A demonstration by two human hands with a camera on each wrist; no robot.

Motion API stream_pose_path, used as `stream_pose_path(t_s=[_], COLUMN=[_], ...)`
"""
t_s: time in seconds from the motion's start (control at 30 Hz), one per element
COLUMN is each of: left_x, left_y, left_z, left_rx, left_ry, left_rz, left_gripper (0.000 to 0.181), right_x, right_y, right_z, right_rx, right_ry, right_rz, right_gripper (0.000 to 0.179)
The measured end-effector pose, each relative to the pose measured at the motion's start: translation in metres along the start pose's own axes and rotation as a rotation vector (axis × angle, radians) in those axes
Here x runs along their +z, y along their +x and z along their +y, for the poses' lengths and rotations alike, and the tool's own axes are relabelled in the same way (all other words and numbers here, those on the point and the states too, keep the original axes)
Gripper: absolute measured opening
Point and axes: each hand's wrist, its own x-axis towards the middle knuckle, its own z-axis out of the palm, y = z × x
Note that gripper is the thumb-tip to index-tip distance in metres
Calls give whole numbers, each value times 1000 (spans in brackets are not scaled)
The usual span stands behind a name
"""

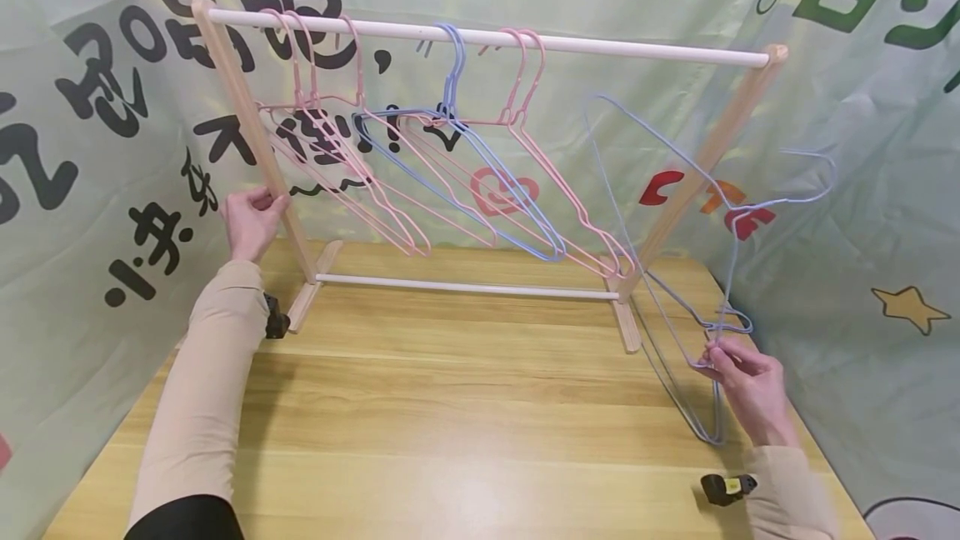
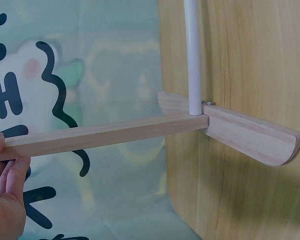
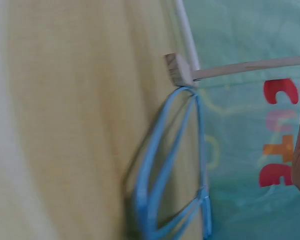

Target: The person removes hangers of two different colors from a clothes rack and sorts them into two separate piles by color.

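A wooden clothes rack with a white top rail [image 1: 637, 45] stands on the table [image 1: 450, 415]. My left hand [image 1: 251, 223] pinches its left post [image 2: 105, 136] between thumb and fingers, partway up. At the right, my right hand [image 1: 750, 394] pinches a corner of a lavender-blue hanger [image 1: 787, 201], which is tilted with its hook toward the right. Below and behind it, more blue hangers [image 3: 162, 185] rest by the rack's right foot. Several pink hangers [image 1: 564, 182] and a pair of blue hangers [image 1: 452, 77] hang from the top rail.
A white lower rail [image 1: 465, 287] joins the rack's two wooden feet, the left foot [image 2: 255, 135] and the right foot [image 1: 627, 327]. Printed cloth [image 1: 847, 215] surrounds the table at the back and sides. Small black devices [image 1: 276, 319] sit at both wrists.
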Motion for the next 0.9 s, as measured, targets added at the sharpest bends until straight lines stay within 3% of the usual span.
stream_pose_path(t_s=[0.5,0.9], left_x=[1,0], left_y=[0,0], left_z=[-1,0], left_rx=[11,6], left_ry=[10,11], left_rz=[15,10], left_gripper=[38,38], right_x=[-19,-23], right_y=[-16,-26], right_z=[9,4], right_rx=[19,54], right_ry=[228,360], right_rz=[-164,-87], right_gripper=[39,43])
